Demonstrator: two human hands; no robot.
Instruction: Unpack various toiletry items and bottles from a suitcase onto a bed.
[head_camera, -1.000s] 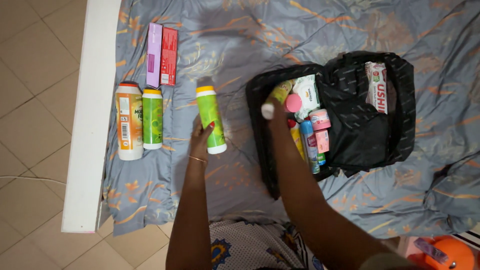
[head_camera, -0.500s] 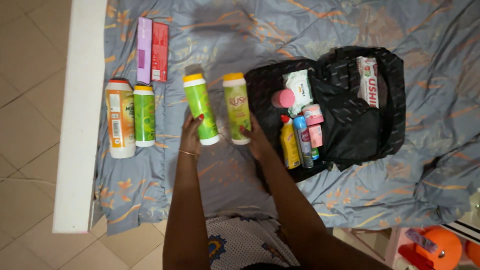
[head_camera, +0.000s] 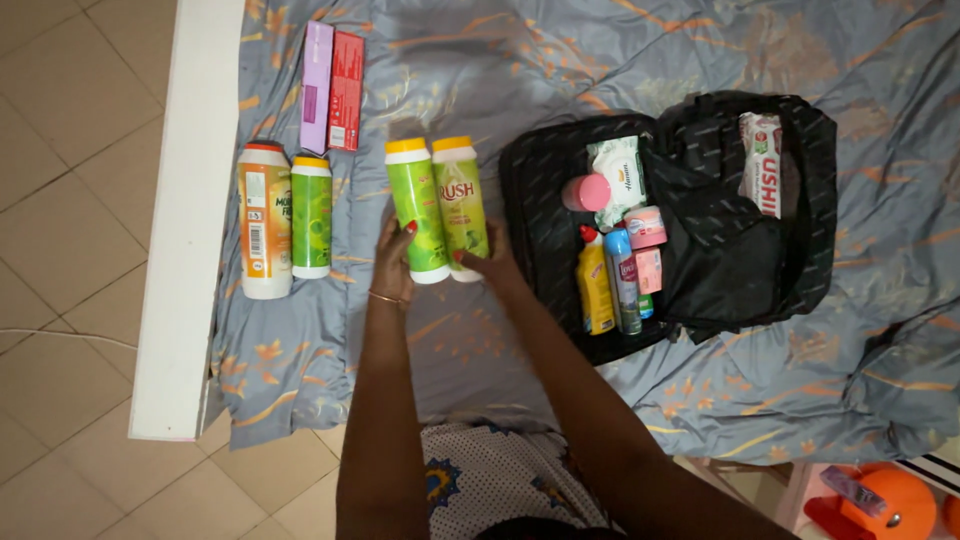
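My left hand (head_camera: 394, 262) grips the lower end of a bright green bottle with a yellow cap (head_camera: 416, 205) lying on the grey patterned bedspread (head_camera: 480, 70). My right hand (head_camera: 484, 264) holds a paler green bottle (head_camera: 460, 204) pressed side by side against it. To the right lies an open black bag (head_camera: 760, 250) holding a yellow bottle (head_camera: 595, 285), a blue spray can (head_camera: 622, 280), a pink-capped item (head_camera: 586, 192), a wipes pack (head_camera: 618, 170) and small pink jars (head_camera: 646, 228).
At the left of the bed lie an orange-and-white canister (head_camera: 264, 232) and a green one (head_camera: 311, 215), with a purple box (head_camera: 316, 88) and a red box (head_camera: 345, 90) above them. A white bed rail (head_camera: 185, 220) borders tiled floor. An orange object (head_camera: 900, 505) sits bottom right.
My right hand took the paler green bottle out of the bag and laid it on the bed, then slid it left against the bright green bottle held by my left hand.
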